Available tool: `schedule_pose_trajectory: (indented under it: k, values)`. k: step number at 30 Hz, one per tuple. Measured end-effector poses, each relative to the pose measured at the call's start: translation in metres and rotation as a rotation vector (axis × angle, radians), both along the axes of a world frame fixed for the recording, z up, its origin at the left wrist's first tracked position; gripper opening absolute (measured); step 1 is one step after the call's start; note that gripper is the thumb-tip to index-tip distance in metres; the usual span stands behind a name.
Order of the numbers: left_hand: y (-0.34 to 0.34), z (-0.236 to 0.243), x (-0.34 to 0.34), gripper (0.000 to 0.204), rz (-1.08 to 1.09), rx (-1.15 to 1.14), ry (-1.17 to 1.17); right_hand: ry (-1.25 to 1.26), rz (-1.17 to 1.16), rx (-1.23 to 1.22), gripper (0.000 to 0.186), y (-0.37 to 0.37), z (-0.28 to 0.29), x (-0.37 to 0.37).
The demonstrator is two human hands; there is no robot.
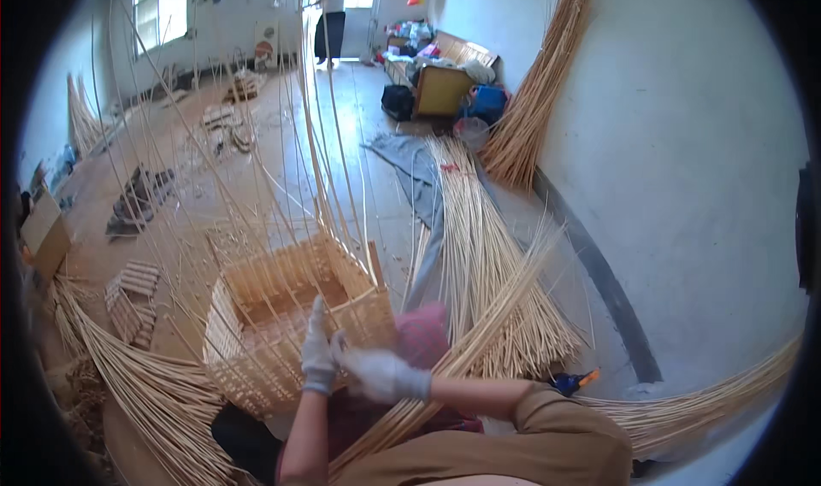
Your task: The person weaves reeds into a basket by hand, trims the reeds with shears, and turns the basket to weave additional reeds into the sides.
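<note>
A half-woven wicker basket (295, 345) with a boxy shape stands right in front of me, its long upright canes rising from the rim. My left hand (318, 356), in a white glove, is at the basket's near wall with its fingers stretched upward. Just to the right, my right hand (375, 373), also gloved, points toward the left one and is smeared by motion. Whether it holds a cane does not show. A slim bundle of pale canes (492, 336) slants under my right forearm and across my lap. Beside the basket lies a pink cloth-like thing (423, 334).
A large cane bundle (479, 247) lies on a grey cloth (412, 174). More canes (150, 379) spread at left, others (710, 409) at right. A reddish bundle (543, 93) leans on the wall. A tool with an orange tip (575, 382) lies near my knee. Far back stands a person (330, 24).
</note>
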State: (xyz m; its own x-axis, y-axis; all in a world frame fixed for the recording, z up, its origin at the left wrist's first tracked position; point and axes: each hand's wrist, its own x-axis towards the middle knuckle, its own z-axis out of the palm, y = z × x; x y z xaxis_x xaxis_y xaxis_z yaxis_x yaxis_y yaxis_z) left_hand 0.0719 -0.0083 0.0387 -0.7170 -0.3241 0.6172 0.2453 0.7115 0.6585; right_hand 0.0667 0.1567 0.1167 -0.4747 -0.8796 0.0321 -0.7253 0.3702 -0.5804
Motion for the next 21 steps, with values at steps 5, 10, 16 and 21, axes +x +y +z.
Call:
schedule_pose_trajectory:
  k: [5,10,16,21]
  values:
    - [-0.019,0.001,0.052,0.049,-0.005,0.336,-0.169,-0.122,0.330,0.268,0.039,0.028,-0.088,0.046]
    - [-0.041,0.014,0.087,0.028,-0.041,0.777,-0.395,-0.196,0.445,0.107,0.016,0.023,-0.072,0.045]
    - [-0.055,0.051,0.153,0.037,-0.414,0.451,-0.648,-0.083,0.325,0.048,0.020,0.055,-0.029,-0.031]
    - [-0.084,0.056,0.191,0.041,-0.338,0.160,-0.854,0.227,0.017,0.063,0.013,0.144,0.008,-0.099]
